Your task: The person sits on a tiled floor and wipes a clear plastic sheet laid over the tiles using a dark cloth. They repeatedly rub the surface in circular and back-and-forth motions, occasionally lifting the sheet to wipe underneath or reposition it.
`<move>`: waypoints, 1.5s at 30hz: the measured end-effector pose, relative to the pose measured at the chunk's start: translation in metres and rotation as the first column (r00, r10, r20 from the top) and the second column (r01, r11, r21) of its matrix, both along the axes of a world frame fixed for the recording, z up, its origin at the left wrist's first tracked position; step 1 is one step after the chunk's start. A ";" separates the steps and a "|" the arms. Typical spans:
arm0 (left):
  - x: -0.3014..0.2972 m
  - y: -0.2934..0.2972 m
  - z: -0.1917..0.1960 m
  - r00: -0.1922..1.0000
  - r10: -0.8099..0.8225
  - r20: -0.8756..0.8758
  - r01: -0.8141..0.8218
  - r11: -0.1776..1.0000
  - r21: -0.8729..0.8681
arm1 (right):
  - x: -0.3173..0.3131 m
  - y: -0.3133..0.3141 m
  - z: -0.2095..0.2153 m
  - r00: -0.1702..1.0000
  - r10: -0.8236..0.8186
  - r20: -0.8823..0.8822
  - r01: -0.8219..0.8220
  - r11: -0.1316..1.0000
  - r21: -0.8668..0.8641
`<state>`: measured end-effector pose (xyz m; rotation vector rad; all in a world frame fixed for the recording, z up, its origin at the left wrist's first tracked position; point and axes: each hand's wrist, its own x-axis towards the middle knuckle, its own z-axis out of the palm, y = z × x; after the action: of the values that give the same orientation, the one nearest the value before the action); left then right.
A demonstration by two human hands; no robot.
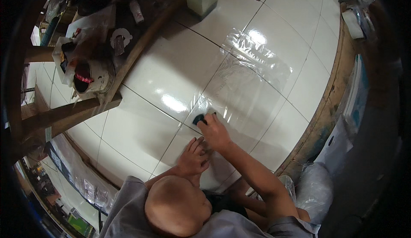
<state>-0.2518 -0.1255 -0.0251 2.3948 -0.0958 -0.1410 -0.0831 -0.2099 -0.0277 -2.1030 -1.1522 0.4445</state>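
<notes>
On the white tiled table [171, 75], the right hand [216, 132] grips a dark scraper [198, 119]; left hand [193, 157] pressed flat.

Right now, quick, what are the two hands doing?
Left hand: open, flat on the plastic sheet.
Right hand: closed on a small dark tool, pressed to the sheet.

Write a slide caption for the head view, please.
Right hand presses a small dark pad onto clear plastic film; left hand steadies it.

Glossy white ceramic tiles [145, 131], clear crinkled plastic film [252, 66], rough worn wooden edging [319, 118], matt grey cloth shirt [128, 203]
</notes>
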 end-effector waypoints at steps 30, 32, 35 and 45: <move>-0.002 -0.003 0.007 1.000 -0.013 0.006 0.013 1.000 0.011 | 0.213 0.000 -0.004 0.887 -0.421 0.190 0.452 0.874 -0.178; -0.003 0.000 0.010 1.000 -0.009 0.009 0.009 1.000 0.018 | 0.190 0.007 -0.014 0.925 -0.343 0.163 0.369 0.913 -0.175; -0.004 -0.005 0.006 0.999 -0.029 0.021 0.029 1.000 -0.007 | 0.080 0.003 -0.015 0.953 0.042 0.300 -0.013 0.995 -0.097; -0.006 -0.005 0.009 1.000 -0.026 0.006 0.026 0.999 0.027 | 0.113 0.039 0.004 0.963 -0.261 0.063 0.268 0.934 -0.238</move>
<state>-0.2574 -0.1302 -0.0163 2.4212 -0.1291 -0.1483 0.0300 -0.1714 -0.0234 -2.4457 -0.8458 0.4460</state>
